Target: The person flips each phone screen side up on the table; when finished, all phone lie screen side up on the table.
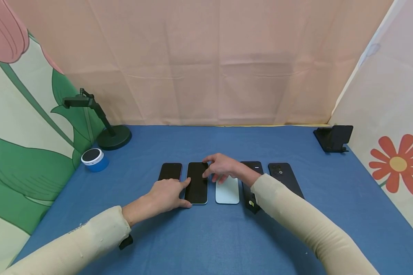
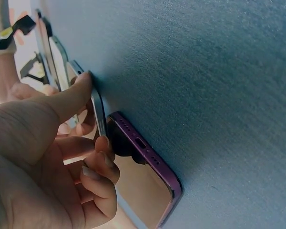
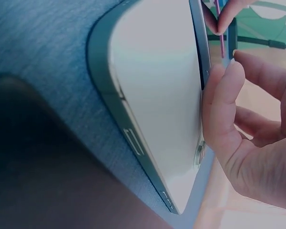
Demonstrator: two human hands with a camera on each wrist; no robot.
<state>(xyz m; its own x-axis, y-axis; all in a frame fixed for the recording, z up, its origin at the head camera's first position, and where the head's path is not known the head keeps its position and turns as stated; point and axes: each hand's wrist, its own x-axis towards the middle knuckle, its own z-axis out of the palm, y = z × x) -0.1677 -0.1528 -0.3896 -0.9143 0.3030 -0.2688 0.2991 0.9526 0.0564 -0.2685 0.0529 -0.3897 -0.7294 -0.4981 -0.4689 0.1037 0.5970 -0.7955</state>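
Observation:
Several smartphones lie in a row on the blue cloth. My left hand (image 1: 166,193) holds the lower left of a smartphone with a black screen (image 1: 197,189), thumb at its bottom corner and a finger along its left side. My right hand (image 1: 223,167) reaches over a pale smartphone (image 1: 227,193) and grips the black-screened one at its upper right edge. In the right wrist view the pale smartphone (image 3: 152,86) lies back up beside those fingers. To the left of the held one is a purple-edged smartphone (image 2: 155,167), screen up.
Two dark smartphones lie at the right of the row, one (image 1: 252,168) partly under my right sleeve, the other (image 1: 283,177) back up. A black stand (image 1: 113,136) and a blue-and-white round object (image 1: 95,159) are at the left; a black phone holder (image 1: 334,138) is at the back right.

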